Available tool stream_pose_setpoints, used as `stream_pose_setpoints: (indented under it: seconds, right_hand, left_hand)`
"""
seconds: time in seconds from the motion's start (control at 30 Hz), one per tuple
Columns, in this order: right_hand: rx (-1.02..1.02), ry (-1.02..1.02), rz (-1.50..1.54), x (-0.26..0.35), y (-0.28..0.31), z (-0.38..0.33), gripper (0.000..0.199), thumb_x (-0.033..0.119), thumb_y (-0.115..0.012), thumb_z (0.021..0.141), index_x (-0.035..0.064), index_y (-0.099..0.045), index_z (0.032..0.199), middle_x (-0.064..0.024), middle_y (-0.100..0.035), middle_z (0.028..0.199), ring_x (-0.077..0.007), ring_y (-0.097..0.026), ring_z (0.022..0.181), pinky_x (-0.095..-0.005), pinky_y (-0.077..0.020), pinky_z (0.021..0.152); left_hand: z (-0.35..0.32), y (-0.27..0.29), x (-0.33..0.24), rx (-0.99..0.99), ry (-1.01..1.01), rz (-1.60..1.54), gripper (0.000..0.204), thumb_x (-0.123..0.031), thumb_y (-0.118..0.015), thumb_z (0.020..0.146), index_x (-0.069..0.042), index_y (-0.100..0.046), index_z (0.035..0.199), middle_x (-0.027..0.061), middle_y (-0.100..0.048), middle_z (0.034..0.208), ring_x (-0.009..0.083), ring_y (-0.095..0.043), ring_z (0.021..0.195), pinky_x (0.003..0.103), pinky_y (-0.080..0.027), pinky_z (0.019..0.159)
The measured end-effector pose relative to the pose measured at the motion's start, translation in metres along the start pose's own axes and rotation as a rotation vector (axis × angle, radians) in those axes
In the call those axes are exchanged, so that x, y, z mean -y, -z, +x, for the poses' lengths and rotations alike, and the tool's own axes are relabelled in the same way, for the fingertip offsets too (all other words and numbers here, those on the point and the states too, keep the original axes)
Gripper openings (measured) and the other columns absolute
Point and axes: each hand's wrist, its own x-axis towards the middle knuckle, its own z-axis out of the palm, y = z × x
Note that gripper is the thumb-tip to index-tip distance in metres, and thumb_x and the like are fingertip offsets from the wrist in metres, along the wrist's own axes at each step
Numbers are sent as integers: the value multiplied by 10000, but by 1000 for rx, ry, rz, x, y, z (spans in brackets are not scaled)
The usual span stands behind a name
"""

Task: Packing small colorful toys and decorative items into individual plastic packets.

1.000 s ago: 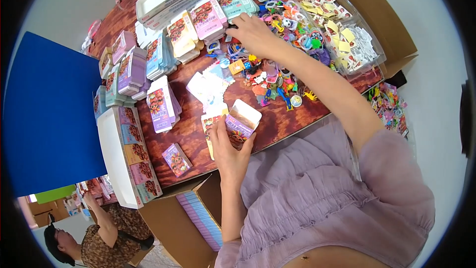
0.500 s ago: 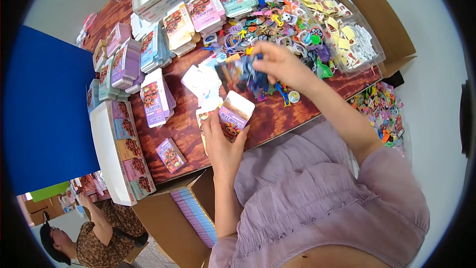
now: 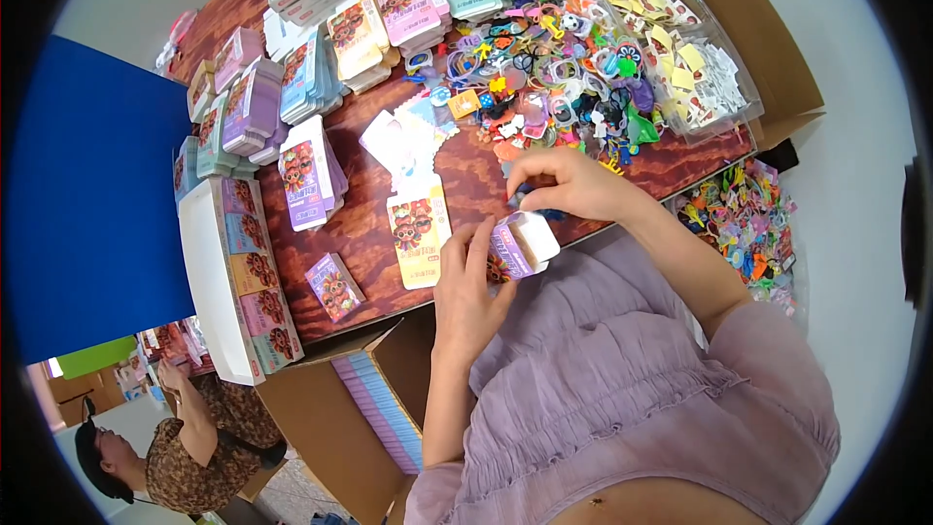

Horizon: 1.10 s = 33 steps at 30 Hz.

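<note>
A small purple carton (image 3: 510, 251) with an open flap is gripped in my left hand (image 3: 466, 282) over the table's front edge. Just above its open end, my right hand (image 3: 573, 185) has its fingertips pinched together on a small dark blue thing, mostly hidden by the fingers. A flat yellow carton (image 3: 418, 243) lies on the table left of the left hand. Above it are white scalloped-edge cards (image 3: 400, 146). Farther left stand a closed purple carton (image 3: 334, 287) and a fanned stack of purple cartons (image 3: 306, 180).
Colourful trinkets (image 3: 554, 68) are heaped beyond my right hand, beside a clear tray (image 3: 714, 126) of small cards. Carton stacks (image 3: 360, 39) line the back and left. A long white display box (image 3: 219, 301) borders the left edge. An open cardboard box (image 3: 340, 418) sits below. Another person (image 3: 185, 428) works at lower left.
My left hand has brought the purple carton right and slightly down, uncovering the yellow carton. My right hand, which held a dark printed packet over the trinkets, has come down beside the carton's opening.
</note>
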Motion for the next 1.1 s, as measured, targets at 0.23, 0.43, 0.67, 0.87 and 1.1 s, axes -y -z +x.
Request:
stream_pose_setpoints:
  seconds: [0.23, 0.43, 0.67, 0.87, 1.1]
  right_hand:
    - [-133, -138, 306, 7, 16, -7, 353, -7, -669, 818, 16, -591, 1161, -19, -596, 1035, -99, -569, 995, -240, -471, 862]
    - [-291, -125, 835, -11, -7, -2, 229, 7, -660, 872, 10, -630, 1099, -70, -680, 1086, -126, -638, 984, -274, -506, 869]
    - [-418, -131, 165, -30, -49, -10, 151, 2, -684, 862, 42, -549, 914, 27, -561, 915, -20, -505, 785, -218, -423, 658]
    - [-526, 35, -237, -3, -72, -7, 102, 34, -706, 817, 6, -610, 839, -11, -604, 759, -116, -568, 729, -297, -451, 625]
    - [-295, 192, -755, -8, -64, -12, 135, 130, -638, 866, 40, -721, 922, -130, -378, 1526, -354, -287, 1418, -457, -279, 1099]
  left_hand:
    - [-8, 2, 5, -45, 38, -35, 781, -56, -801, 681, -56, -467, 1387, 168, -498, 1286, 348, -553, 1154, 417, -490, 954]
    - [-7, 3, 7, -166, 132, 15, 735, -165, -809, 746, -36, -449, 1374, 187, -499, 1264, 371, -548, 1139, 436, -487, 922]
    - [-6, 0, 5, -263, 167, 144, 743, -171, -818, 734, -36, -453, 1367, 186, -504, 1260, 372, -540, 1154, 444, -493, 908]
    - [-3, -5, -3, -210, 164, 147, 742, -130, -823, 688, -60, -484, 1345, 177, -501, 1273, 374, -525, 1172, 451, -470, 951]
    - [-1, -12, 8, -276, 75, 151, 730, -126, -805, 721, -50, -467, 1363, 206, -493, 1280, 391, -517, 1185, 456, -502, 908]
